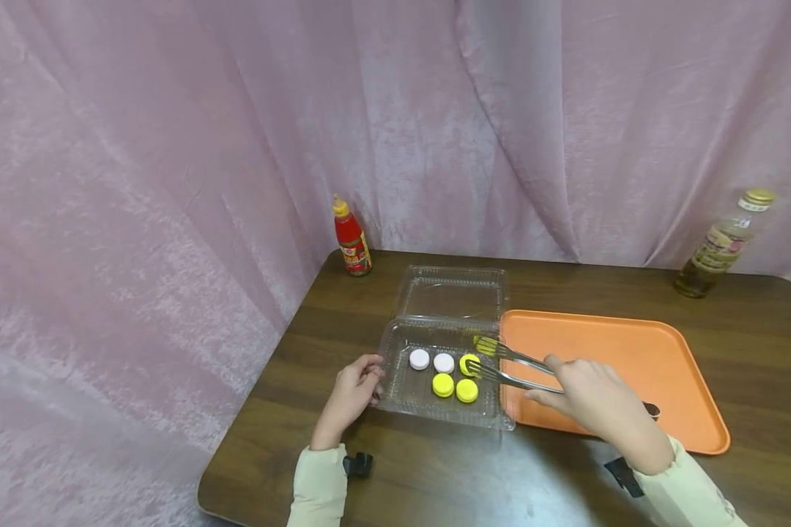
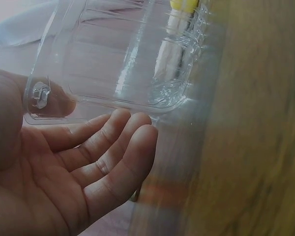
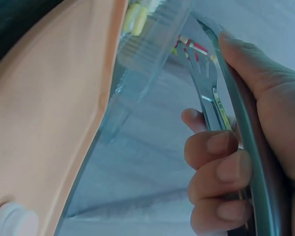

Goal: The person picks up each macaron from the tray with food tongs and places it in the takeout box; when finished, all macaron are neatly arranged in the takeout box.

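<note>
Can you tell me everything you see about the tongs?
The tongs look like shiny metal, with two long arms ending in slotted, fork-like tips. They're spread open in the right hand, slanting from over the orange tray to the clear box. One tip overlaps a yellow disc in the head view; I can't tell if they touch.
</note>
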Tool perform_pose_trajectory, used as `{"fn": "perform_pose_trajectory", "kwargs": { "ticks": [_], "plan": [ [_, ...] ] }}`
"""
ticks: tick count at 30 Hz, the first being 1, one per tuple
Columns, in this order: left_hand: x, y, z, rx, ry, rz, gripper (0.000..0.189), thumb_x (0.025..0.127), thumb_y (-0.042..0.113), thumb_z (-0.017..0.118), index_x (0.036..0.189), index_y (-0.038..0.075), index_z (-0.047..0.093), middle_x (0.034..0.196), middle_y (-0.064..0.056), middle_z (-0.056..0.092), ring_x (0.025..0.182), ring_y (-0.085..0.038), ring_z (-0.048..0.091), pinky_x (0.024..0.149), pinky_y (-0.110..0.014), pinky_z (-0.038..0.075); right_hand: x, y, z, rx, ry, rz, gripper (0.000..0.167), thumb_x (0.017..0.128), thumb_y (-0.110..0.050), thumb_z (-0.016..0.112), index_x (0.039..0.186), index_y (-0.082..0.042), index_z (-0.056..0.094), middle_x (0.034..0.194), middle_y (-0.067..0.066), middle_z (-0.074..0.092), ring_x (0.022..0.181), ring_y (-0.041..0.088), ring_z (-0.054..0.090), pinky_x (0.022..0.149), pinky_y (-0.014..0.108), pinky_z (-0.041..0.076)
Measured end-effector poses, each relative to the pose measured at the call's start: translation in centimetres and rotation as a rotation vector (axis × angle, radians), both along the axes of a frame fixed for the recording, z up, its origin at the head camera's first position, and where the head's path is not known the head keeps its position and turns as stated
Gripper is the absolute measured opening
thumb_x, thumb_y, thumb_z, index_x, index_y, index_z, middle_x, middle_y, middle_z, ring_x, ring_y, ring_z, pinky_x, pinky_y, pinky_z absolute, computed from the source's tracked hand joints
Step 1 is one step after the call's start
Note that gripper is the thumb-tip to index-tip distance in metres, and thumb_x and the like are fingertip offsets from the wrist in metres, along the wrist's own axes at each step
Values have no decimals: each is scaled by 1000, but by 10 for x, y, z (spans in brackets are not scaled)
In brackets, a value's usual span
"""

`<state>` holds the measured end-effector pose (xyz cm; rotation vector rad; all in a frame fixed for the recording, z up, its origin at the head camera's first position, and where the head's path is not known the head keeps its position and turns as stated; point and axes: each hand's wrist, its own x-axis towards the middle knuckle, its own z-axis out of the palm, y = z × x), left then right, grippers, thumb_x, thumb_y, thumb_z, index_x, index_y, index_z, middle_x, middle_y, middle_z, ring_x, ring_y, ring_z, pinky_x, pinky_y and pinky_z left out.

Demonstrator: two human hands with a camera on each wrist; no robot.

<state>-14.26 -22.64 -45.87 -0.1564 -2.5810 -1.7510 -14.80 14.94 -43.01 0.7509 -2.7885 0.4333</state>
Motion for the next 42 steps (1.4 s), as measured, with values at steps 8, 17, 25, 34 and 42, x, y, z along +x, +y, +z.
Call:
{"fn": "perform_pose_trajectory", "kwargs": {
  "ticks": [8, 17, 25, 34, 42],
  "plan": [
    [-2, 4, 0, -10, 0, 0, 25, 98, -8, 50, 120, -18, 58, 96, -30, 64, 67, -34, 61, 52, -27, 54, 8, 27, -4, -38, -61, -109, 46, 85, -46, 79, 91, -7, 55, 54, -4, 39, 47, 13, 39, 41, 33, 35],
    [-6, 1, 2, -2, 13, -10, 25, 97, -9, 50, 119, -19, 58, 96, -32, 64, 68, -36, 62, 54, -43, 59, 17, 62, -6, -85, -112, -206, 48, 86, -47, 77, 93, -4, 56, 58, -1, 41, 50, 18, 39, 44, 32, 33],
    [-5, 1, -1, 11, -3, 10, 26, 97, -9, 50, 120, -18, 58, 95, -32, 64, 68, -35, 62, 53, -39, 58, 33, 92, -7, -84, -243, -323, 66, 91, -58, 67, 116, 2, 59, 66, 5, 57, 59, 25, 56, 45, 46, 41],
    [-3, 1, -3, 10, -5, 32, 25, 97, -9, 51, 120, -18, 58, 95, -30, 65, 68, -37, 61, 53, -35, 57, 40, 112, -13, -39, -326, -397, 76, 94, -61, 60, 122, 9, 54, 69, 12, 60, 62, 34, 60, 46, 51, 43],
    [-2, 2, -4, 16, -1, 38, 25, 97, -10, 51, 119, -18, 59, 95, -30, 65, 67, -33, 61, 51, -26, 54, 53, 125, -23, -29, -295, -429, 75, 93, -60, 63, 124, 8, 54, 71, 19, 61, 63, 43, 60, 45, 52, 42]
  ]
}}
